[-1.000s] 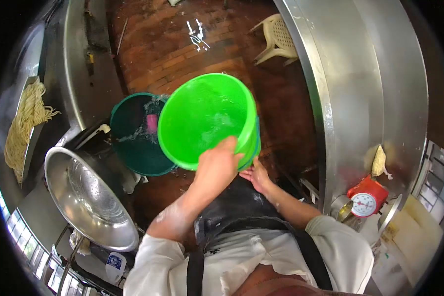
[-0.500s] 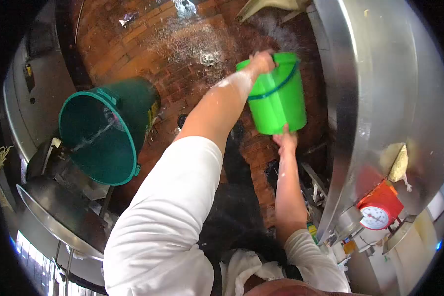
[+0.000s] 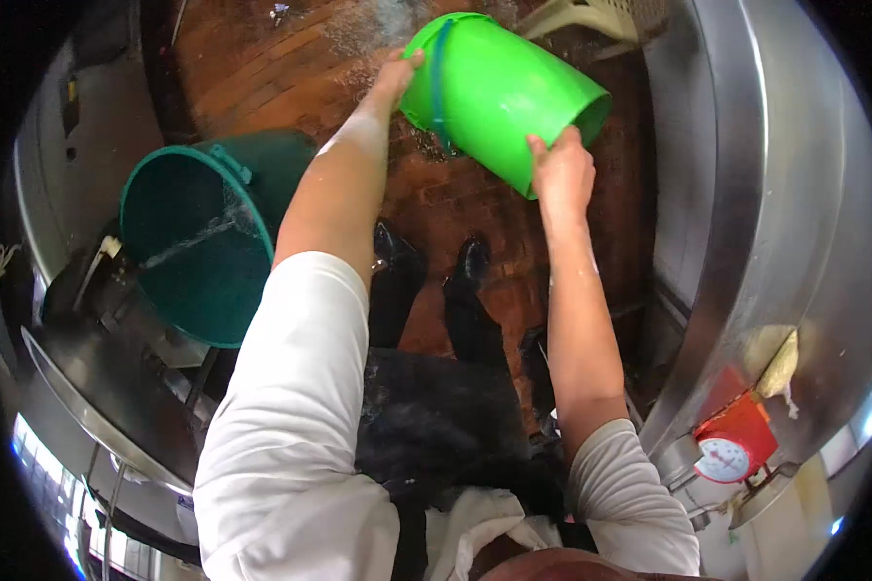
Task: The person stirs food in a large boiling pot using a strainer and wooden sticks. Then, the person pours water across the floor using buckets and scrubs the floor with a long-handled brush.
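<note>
Grasping the lime-green bucket [image 3: 513, 97] with both hands, tilted onto its side above the brick floor [image 3: 252, 87], nearer the floor's right edge, along the steel counter [image 3: 814, 242], than the left edge. Holding the rim in the left hand [image 3: 393, 81], with fingers closed on the plastic, and the lower end by the base in the right hand [image 3: 564, 174], with thumb against the wall; cannot tell the exact lie of the other fingers, hidden from this angle. For a clean pour, best to lift the base smoothly with the right hand and steer with the left, using the rim as a pivot. Aim the mouth toward the far edge of the floor, over the blurred splash of water [image 3: 389, 27], away from the shoes [image 3: 473, 259] and to the left of the pale chair [image 3: 591, 19]. Leave the teal handle [image 3: 441, 82] flat against the wall, clear of the fingers. Swing wide of the dark green bin [image 3: 281, 174] by the floor's left edge. Plant both feet firmly on brick likely slippery with water, and avoid jerking.
</note>
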`<state>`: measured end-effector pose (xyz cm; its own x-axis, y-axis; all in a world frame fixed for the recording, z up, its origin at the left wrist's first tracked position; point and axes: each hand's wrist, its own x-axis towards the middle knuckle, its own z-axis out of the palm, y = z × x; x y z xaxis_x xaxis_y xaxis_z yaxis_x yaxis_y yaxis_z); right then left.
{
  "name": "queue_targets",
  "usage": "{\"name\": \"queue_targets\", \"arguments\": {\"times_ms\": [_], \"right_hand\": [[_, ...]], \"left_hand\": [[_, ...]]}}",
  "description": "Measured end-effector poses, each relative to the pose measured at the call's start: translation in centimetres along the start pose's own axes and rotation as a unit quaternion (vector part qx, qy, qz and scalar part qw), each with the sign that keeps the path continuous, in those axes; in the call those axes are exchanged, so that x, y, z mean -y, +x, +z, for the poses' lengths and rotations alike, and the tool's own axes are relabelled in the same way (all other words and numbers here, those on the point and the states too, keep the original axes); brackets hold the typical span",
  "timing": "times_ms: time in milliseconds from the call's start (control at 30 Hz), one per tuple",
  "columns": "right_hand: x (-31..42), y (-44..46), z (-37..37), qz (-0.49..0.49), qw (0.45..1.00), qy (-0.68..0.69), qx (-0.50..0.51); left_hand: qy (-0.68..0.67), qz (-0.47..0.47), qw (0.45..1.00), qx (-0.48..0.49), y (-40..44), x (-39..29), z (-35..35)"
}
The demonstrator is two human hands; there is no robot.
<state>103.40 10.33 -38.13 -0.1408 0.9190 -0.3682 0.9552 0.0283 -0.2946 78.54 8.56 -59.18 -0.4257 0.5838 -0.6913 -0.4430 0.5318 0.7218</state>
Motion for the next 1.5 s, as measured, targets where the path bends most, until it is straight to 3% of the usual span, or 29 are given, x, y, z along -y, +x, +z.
{"name": "queue_targets", "arguments": {"times_ms": [133, 167, 200, 400, 467, 533, 567, 600, 633, 667, 767, 933, 1000, 1067, 1133, 1200, 1300, 1333, 1400, 1433, 1500], "right_hand": [[8.7, -3.6, -3.7, -0.151, 0.988, -0.007, -0.027], [10.2, -4.8, -4.7, -0.169, 0.985, -0.007, -0.036], [11.3, -5.9, -5.6, -0.188, 0.981, -0.009, -0.046], [17.1, -14.3, -14.2, -0.238, 0.969, -0.007, -0.068], [17.7, -15.8, -17.2, -0.19, 0.981, 0.002, -0.047], [18.3, -16.3, -20.1, -0.206, 0.974, 0.05, -0.076], [18.2, -15.4, -20.7, -0.234, 0.959, 0.113, -0.111], [17.8, -14.1, -21.9, -0.214, 0.965, 0.11, -0.107], [17.7, -12.9, -22.7, -0.228, 0.96, 0.118, -0.111], [18.2, -11.8, -23.2, -0.244, 0.954, 0.13, -0.116], [21.8, -9.4, -23.7, -0.42, 0.89, 0.096, -0.151], [28.0, -11.3, -19.3, -0.369, 0.895, 0.089, 0.236], [28.2, -10.9, -14.6, -0.417, 0.841, -0.002, 0.344], [30.0, -13.8, -11.3, -0.307, 0.818, -0.032, 0.486], [29.8, -14.5, -6.7, -0.312, 0.748, -0.079, 0.581], [29.7, -16.3, -3.4, -0.318, 0.723, -0.13, 0.599], [26.7, -18.5, 4.0, -0.494, 0.607, -0.221, 0.581], [27.3, -20.8, 3.8, -0.395, 0.608, -0.198, 0.66], [28.2, -24.5, 4.5, -0.486, 0.521, -0.234, 0.661], [27.3, -24.7, 5.2, -0.547, 0.502, -0.209, 0.636], [27.5, -25.3, 4.8, -0.508, 0.521, -0.184, 0.661]], "left_hand": [[-0.087, 0.02, 0.996, -0.028, -2.7, -4.7, -6.9], [-0.096, 0.041, 0.993, -0.052, -3.5, -5.4, -7.9], [-0.131, 0.053, 0.99, -0.011, -2.6, -4.9, -9.5], [-0.232, 0.06, 0.971, -0.011, -16.1, -13.7, -14.0], [-0.23, 0.124, 0.965, -0.026, -20.5, -15.3, -15.9], [-0.162, 0.148, 0.975, -0.045, -26.6, -17.9, -17.6], [-0.198, 0.22, 0.954, -0.051, -30.4, -19.1, -18.0], [-0.146, 0.222, 0.963, -0.041, -33.4, -19.8, -19.0], [-0.102, 0.152, 0.983, -0.021, -38.0, -22.0, -19.7], [-0.099, 0.211, 0.972, -0.037, -41.1, -22.0, -19.6], [-0.038, 0.246, 0.958, -0.143, -50.1, -22.8, -20.0], [-0.126, 0.165, 0.936, -0.284, -59.8, -19.2, -20.4], [-0.089, 0.095, 0.924, -0.36, -63.7, -19.1, -20.4], [-0.073, 0.034, 0.904, -0.42, -66.4, -16.7, -18.9], [-0.105, 0.011, 0.879, -0.466, -68.6, -17.5, -17.3], [-0.085, -0.019, 0.862, -0.5, -69.5, -16.4, -15.2], [-0.066, -0.099, 0.816, -0.566, -70.5, -13.3, -12.6], [-0.063, -0.137, 0.793, -0.59, -71.1, -11.9, -12.0], [-0.047, -0.187, 0.763, -0.618, -71.6, -8.3, -12.1], [-0.039, -0.182, 0.749, -0.636, -70.9, -6.3, -12.0], [0.003, -0.195, 0.735, -0.649, -68.8, -0.2, -12.3]]}}
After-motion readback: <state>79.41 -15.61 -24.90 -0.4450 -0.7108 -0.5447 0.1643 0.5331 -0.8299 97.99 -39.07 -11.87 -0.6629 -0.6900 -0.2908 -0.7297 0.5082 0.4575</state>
